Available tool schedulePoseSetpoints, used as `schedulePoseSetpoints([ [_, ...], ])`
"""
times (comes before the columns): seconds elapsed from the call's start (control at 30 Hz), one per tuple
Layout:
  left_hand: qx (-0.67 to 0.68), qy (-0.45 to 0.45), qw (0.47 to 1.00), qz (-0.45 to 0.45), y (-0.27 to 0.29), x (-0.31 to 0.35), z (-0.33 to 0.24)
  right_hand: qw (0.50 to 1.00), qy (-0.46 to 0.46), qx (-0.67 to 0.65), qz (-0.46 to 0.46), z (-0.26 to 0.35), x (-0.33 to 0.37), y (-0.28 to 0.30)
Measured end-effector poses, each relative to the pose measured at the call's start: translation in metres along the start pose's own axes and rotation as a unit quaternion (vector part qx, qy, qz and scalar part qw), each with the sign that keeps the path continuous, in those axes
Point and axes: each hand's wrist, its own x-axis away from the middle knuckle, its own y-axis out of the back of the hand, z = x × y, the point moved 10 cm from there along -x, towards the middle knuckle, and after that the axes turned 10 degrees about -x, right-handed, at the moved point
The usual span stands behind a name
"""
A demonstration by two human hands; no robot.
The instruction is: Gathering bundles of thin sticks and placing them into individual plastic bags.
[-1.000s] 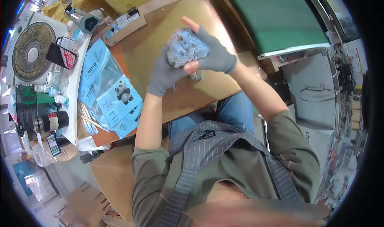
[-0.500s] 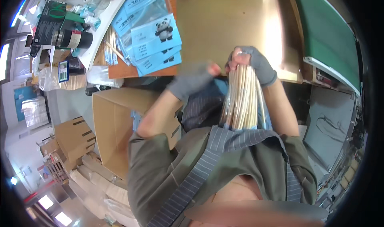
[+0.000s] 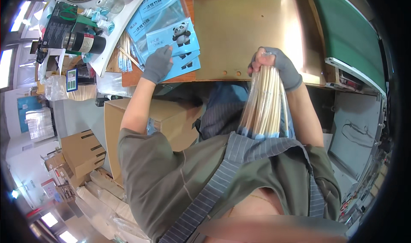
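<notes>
My right hand, in a grey fingerless glove, is closed around the upper end of a clear bag of chopsticks. The bag hangs upright in front of my apron, its blue-printed end at the bottom. My left hand, gloved the same way, rests at the near left edge of a pile of flat blue plastic bags printed with a panda. Its fingers are curled down onto the top bag, their tips partly hidden.
Loose chopsticks lie left of the pile. A brown board covers the table's middle, with a green surface at right. A dark thermos stands on the white shelf at left. An open cardboard box sits below the table edge.
My left hand has moved left and forward, from beside the bag of chopsticks to the blue plastic bags. My right hand keeps its grip on the bag of chopsticks.
</notes>
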Motion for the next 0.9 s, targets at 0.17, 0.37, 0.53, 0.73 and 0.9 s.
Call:
schedulePoseSetpoints([
  [0.17,0.185,0.094,0.976,0.06,-0.005,-0.006,0.024,1.0,-0.01,-0.002,-0.008,0.0,0.004,-0.005],
  [0.37,0.043,-0.029,0.999,-0.002,-0.009,-0.003,0.012,1.0,0.009,-0.005,-0.001,0.005,0.006,-0.003],
  [0.53,0.092,0.079,0.992,-0.024,0.0,-0.016,0.042,1.0,0.014,-0.003,0.003,0.007,0.009,-0.005],
  [0.73,0.246,0.297,0.913,-0.128,0.041,-0.049,0.071,0.998,0.008,0.054,0.022,0.006,0.009,-0.011],
  [0.9,0.354,0.136,0.925,0.001,-0.015,-0.097,-0.1,0.998,0.006,0.054,0.039,0.005,-0.001,-0.026],
])
